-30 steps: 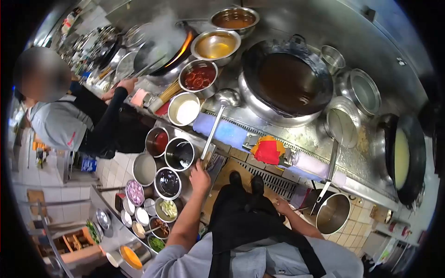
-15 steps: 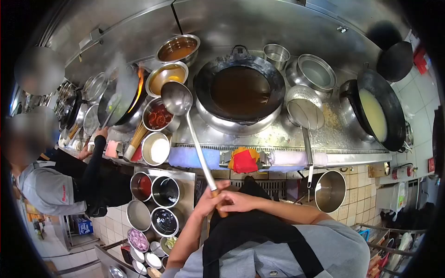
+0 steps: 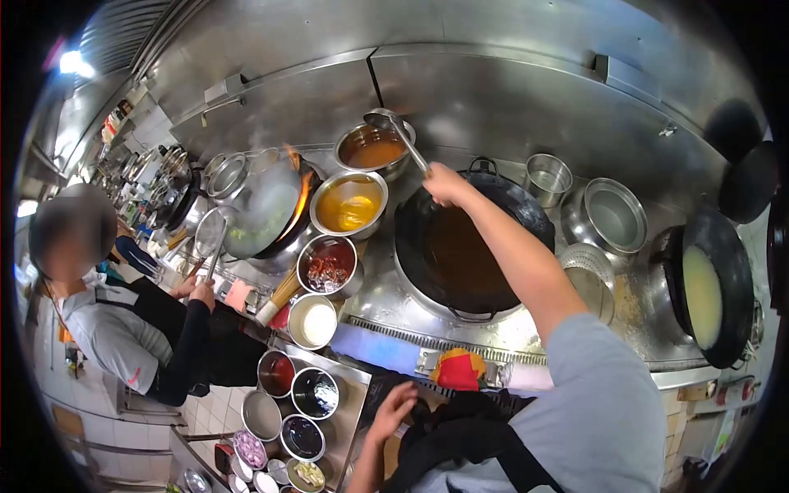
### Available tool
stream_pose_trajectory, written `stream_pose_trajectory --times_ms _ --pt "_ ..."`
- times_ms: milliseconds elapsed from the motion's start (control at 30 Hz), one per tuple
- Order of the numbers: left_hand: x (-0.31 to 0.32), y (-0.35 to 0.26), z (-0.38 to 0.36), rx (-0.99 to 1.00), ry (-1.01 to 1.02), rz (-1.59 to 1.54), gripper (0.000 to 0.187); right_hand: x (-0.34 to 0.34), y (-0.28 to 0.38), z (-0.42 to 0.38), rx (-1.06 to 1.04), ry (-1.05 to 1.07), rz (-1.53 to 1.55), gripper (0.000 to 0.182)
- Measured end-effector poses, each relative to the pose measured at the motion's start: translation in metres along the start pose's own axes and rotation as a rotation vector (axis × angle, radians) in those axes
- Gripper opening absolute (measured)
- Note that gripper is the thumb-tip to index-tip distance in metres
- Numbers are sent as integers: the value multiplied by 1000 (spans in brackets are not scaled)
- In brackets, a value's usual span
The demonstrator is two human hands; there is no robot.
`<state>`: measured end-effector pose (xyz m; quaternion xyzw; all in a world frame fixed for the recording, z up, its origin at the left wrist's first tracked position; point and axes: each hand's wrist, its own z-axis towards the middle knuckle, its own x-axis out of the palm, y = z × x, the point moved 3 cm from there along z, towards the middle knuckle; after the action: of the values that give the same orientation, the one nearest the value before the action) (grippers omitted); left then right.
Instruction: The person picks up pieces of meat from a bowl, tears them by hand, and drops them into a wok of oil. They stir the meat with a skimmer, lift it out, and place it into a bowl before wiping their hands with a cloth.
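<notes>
My right hand (image 3: 445, 184) is wrapped round the handle of a long metal ladle (image 3: 413, 149), its arm stretched across the stove. The ladle's bowl end is over the rear metal bowl of amber liquid (image 3: 374, 153). Below my right forearm sits a big black wok (image 3: 514, 193) with dark brown liquid in it. Nearer to me is a second metal bowl of yellow-orange liquid (image 3: 349, 204). My left hand (image 3: 396, 411) hangs low before my apron, fingers loosely apart and holding nothing.
Pots of red sauce (image 3: 327, 267) and white contents (image 3: 312, 321) line the wok's left. Dark-liquid pots (image 3: 304, 437) stand lower left. At the left a co-worker (image 3: 123, 320) handles a flaming wok (image 3: 267, 218). Another wok of pale liquid (image 3: 703, 296) is at the right.
My right hand has carried the ladle forward from near my body to the rear bowl. My left hand has come away from the ladle's handle. The view has shifted.
</notes>
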<state>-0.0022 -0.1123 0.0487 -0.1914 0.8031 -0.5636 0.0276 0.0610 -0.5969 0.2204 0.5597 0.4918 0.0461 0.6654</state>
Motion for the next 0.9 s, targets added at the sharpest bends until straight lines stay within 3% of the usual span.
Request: stream_pose_trajectory --times_ms 33,133,200,233,267,333,400,500,567,900 --pt "-9 30 -18 -64 -101 19 42 0 13 22 22 -17 -109 18" --pt "-29 141 -93 -355 -489 -184 41 29 14 80 157 -27 113 17" --pt "-23 210 -159 -144 -614 -21 40 54 13 106 319 179 672 11" --pt "-11 218 -180 -238 -681 -15 40 59 21 110 355 125 899 10" --pt "1 219 -195 -392 -731 -63 40 61 23 118 353 143 894 10" --pt "17 220 -214 -558 -793 -119 40 63 25 135 544 320 1650 8" --pt "23 221 -218 -610 -819 -147 40 47 33 126 503 315 2065 6" --pt "19 218 -214 -607 -817 -165 40 24 38 110 423 232 2208 10" --pt "9 214 -207 -574 -798 -171 40 10 41 99 298 326 2336 11" --pt "-76 184 -132 -452 -570 -294 37 -58 58 -35 -13 367 2193 12"
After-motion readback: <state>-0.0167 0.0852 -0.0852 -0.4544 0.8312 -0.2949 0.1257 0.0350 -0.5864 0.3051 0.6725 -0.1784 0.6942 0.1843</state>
